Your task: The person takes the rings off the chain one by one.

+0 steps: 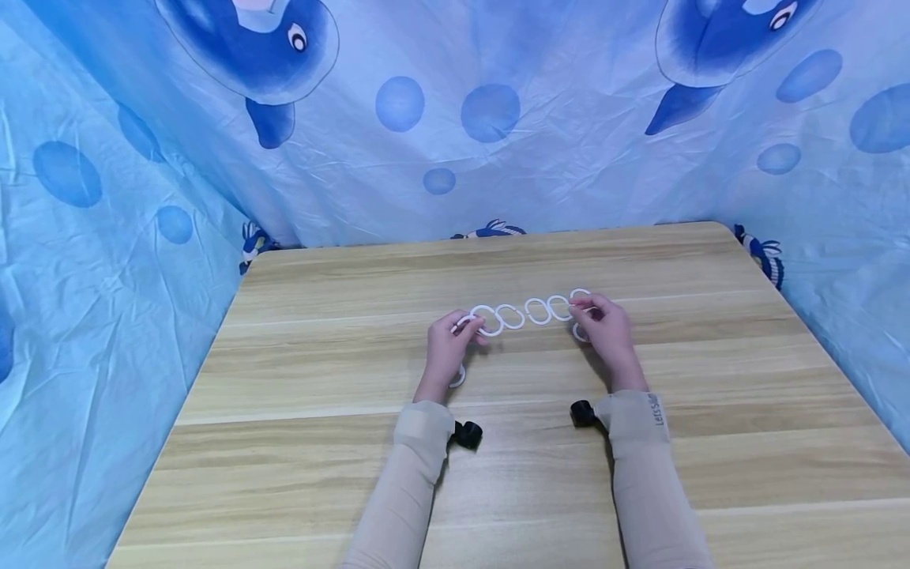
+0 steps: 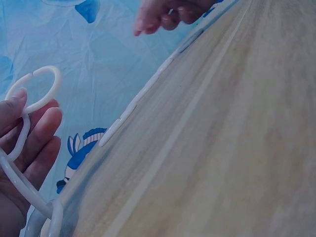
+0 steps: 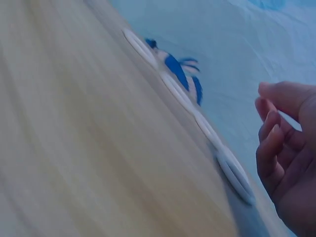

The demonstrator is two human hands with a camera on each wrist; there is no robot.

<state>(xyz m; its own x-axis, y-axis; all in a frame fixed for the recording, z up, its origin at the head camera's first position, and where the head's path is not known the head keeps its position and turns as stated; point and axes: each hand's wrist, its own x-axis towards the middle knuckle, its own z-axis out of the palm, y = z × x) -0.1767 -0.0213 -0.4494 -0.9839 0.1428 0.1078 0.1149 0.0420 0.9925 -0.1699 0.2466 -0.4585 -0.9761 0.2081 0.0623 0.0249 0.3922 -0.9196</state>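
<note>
My left hand (image 1: 446,348) pinches a white plastic ring (image 2: 56,81) between thumb and fingers; a small gap shows in its rim. Linked to it, more white rings (image 2: 22,185) hang across the palm, and one ring (image 1: 460,378) shows beside the left wrist. To the right, a row of similar white rings (image 3: 178,92) lies flat on the wooden table (image 1: 526,490). Over the right end of that row is my right hand (image 1: 610,336), fingers loosely bent with thumb and index tips close together, nothing between them. It partly hides the rings there.
Blue fabric (image 1: 455,190) with dolphins and bubbles hangs behind the table and along both sides. Small black wrist cameras (image 1: 469,435) jut inward from the sleeves, low over the tabletop.
</note>
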